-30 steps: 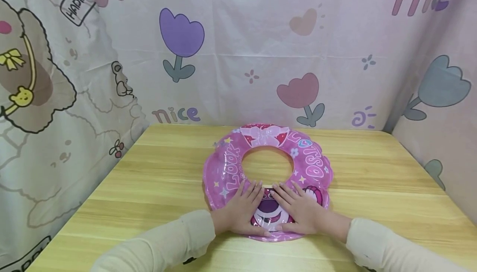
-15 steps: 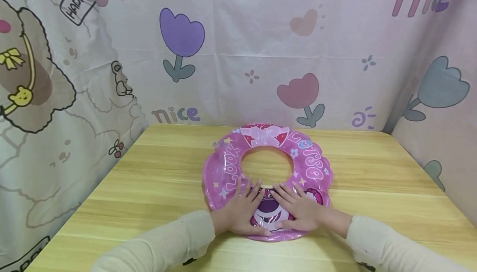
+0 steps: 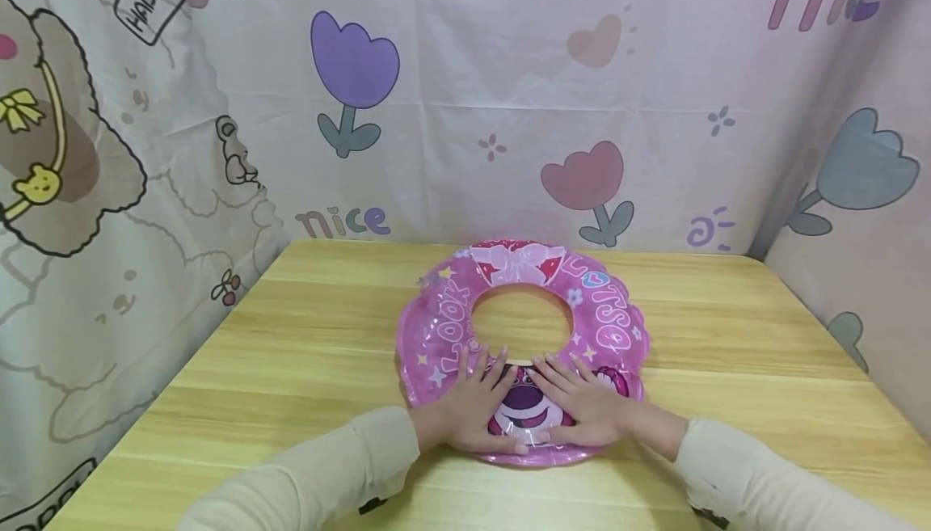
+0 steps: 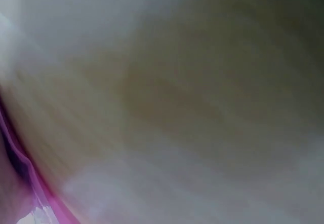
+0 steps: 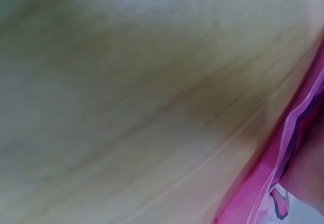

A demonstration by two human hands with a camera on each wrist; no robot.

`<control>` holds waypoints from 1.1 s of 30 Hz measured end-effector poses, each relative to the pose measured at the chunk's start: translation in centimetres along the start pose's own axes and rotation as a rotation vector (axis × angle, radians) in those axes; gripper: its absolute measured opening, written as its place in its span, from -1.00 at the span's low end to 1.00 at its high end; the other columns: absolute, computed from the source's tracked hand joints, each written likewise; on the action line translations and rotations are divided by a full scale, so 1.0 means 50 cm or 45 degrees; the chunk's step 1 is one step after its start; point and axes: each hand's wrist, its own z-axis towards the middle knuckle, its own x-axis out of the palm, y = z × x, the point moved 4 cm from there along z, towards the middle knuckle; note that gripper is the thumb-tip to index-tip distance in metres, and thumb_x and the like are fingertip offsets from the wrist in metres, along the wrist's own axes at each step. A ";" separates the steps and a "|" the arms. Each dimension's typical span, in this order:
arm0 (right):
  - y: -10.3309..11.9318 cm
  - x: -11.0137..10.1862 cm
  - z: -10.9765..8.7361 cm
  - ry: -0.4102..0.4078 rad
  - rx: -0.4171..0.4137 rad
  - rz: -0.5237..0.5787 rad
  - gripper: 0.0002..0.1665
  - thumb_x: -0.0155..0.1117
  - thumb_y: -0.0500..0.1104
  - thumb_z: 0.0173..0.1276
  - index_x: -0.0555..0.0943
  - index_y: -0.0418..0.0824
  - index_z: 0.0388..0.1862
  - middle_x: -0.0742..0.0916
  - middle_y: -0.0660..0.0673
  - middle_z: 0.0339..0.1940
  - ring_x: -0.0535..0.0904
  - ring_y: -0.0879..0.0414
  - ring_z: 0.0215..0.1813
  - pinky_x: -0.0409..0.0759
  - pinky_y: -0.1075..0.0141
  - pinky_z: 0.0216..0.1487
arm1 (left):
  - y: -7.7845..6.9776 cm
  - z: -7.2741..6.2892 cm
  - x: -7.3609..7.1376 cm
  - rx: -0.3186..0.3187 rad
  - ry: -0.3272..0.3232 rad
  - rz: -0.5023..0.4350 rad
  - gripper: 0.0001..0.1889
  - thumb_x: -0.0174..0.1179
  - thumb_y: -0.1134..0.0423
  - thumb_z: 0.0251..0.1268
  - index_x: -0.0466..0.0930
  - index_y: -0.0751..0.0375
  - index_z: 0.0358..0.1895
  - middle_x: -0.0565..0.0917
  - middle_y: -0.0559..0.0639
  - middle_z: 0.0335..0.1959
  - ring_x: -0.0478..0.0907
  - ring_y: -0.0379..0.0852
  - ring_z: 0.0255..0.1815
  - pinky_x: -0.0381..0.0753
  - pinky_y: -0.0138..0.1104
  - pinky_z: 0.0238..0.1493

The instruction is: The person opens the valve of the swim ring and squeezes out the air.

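A pink inflatable swim ring (image 3: 429, 337) lies flat on the wooden table, printed with lettering, stars, a bow and a cartoon bear face. My left hand (image 3: 476, 406) rests on the near side of the ring, fingers straight and spread toward its hole. On the other side of the bear face, my right hand (image 3: 589, 410) lies on the ring in the same way. Both thumbs extend inward along the near rim. In the left wrist view only an edge of the ring (image 4: 30, 178) shows at the lower left; the right wrist view catches its edge (image 5: 276, 168) at the right.
The wooden table (image 3: 305, 329) stretches out around the ring on every side. A printed cloth (image 3: 465, 54) with tulips and hearts hangs behind its far edge, and more printed cloth (image 3: 167, 216) hangs along the left.
The left fingers have shifted slightly, lifting and spreading a little on the ring. The right hand and the ring stay nearly in place.
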 end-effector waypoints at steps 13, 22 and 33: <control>-0.009 0.006 0.006 0.008 0.017 0.122 -0.01 -0.03 0.34 0.28 0.03 -0.23 0.47 0.05 -0.25 0.52 -0.11 -0.21 0.52 -0.22 -0.23 0.43 | 0.003 -0.002 -0.003 0.018 0.020 -0.059 0.08 -0.13 -0.50 0.08 -0.16 0.24 0.47 -0.23 0.26 0.50 -0.32 0.34 0.48 -0.37 0.26 0.38; 0.003 0.018 -0.008 -0.242 -0.075 -0.188 -0.02 -0.09 0.40 0.28 0.13 -0.25 0.44 0.19 -0.25 0.48 0.05 -0.20 0.49 -0.01 -0.22 0.38 | -0.005 -0.008 -0.004 0.020 -0.014 0.083 0.08 -0.20 -0.53 0.07 -0.14 0.25 0.47 -0.18 0.27 0.50 -0.25 0.35 0.48 -0.27 0.30 0.36; 0.005 0.020 -0.013 -0.295 -0.052 -0.072 -0.21 -0.14 0.21 0.42 0.12 -0.25 0.44 0.19 -0.24 0.48 0.01 -0.24 0.48 -0.59 0.31 0.45 | -0.002 -0.009 0.000 0.026 -0.042 0.101 0.00 -0.24 -0.47 0.17 -0.12 0.23 0.47 -0.13 0.23 0.50 -0.20 0.29 0.49 -0.27 0.26 0.39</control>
